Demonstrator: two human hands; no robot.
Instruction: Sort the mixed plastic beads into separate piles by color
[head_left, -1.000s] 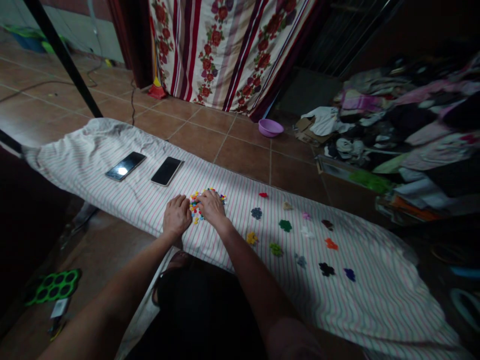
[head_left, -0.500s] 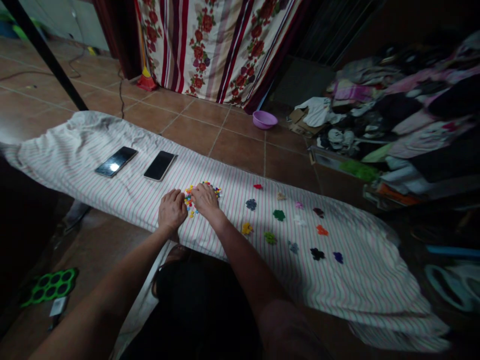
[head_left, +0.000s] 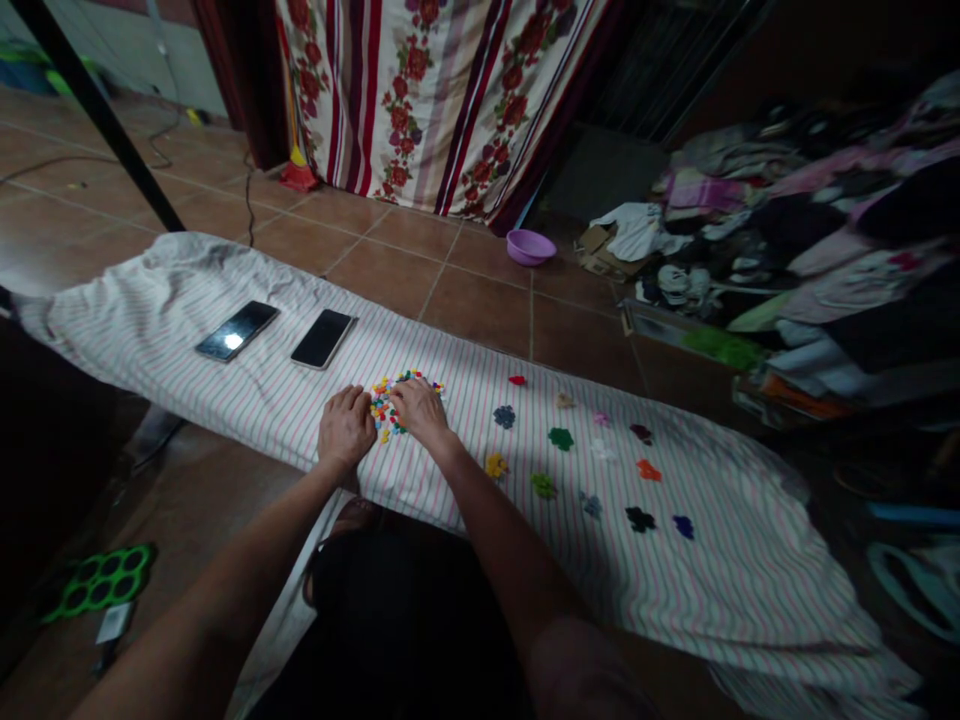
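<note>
A heap of small mixed-colour pieces [head_left: 385, 412] is spread on the striped cloth [head_left: 457, 350]; they are too small to name. My left hand [head_left: 346, 428] lies on the cloth against the heap's left edge, its fingers stretched forward and a little bent. Over the heap's right part is my right hand [head_left: 421, 410], fingers together and bent down among the pieces. Whatever its fingertips hold is hidden. To the right lie several one-colour clusters, including a dark green one [head_left: 560, 438], a yellow one [head_left: 496, 465], an orange one [head_left: 649, 470] and a black one [head_left: 640, 519].
Two phones [head_left: 322, 338] rest on the cloth left of the heap. Beyond the cloth, a purple basin [head_left: 530, 247] stands on the tiled floor before a flowered curtain [head_left: 442, 100]. Piled clothes [head_left: 705, 190] are at the right. A green holder [head_left: 105, 580] lies at lower left.
My right hand has shifted slightly to the right over the heap, showing more pieces at its left. My left hand stays beside the heap. The whole view has moved slightly.
</note>
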